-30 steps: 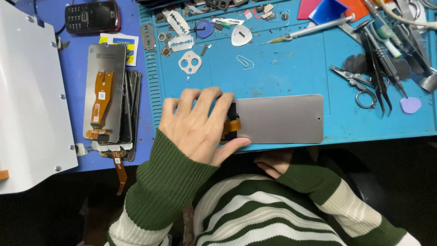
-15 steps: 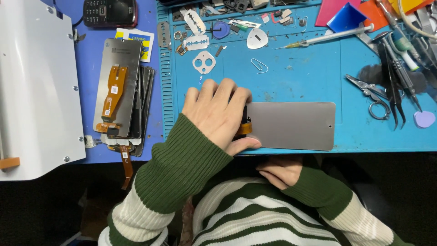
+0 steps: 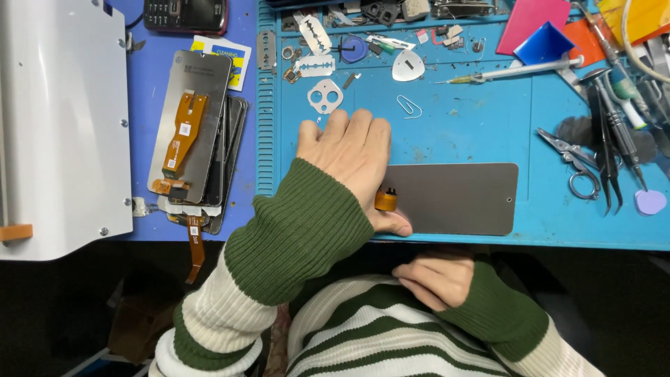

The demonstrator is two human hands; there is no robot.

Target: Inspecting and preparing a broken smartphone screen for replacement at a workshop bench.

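— On the blue mat, near edge: what is lying there?

— One grey phone panel (image 3: 453, 197), flat, long side running along the edge of the surface (image 3: 474, 132). The left hand (image 3: 349, 157) is pressing down on its left end, palm down, fingers spread, thumb lying along the panel's lower corner; an orange flex connector (image 3: 385, 200) is showing just beside the thumb.

— Right hand?

— The right hand (image 3: 431, 279) is resting below the surface edge against the striped sweater, fingers loosely curled, grasping nothing visible.

— Surroundings?

— A white camera-cutout piece (image 3: 325, 95) and a paper clip (image 3: 409, 106) are sitting just beyond the left hand's fingertips. Scissors (image 3: 578, 164) and tweezers (image 3: 608, 150) are lying well to the right. A stack of phone screens (image 3: 190, 136) is lying left of the mat, beside a white machine (image 3: 59, 126).
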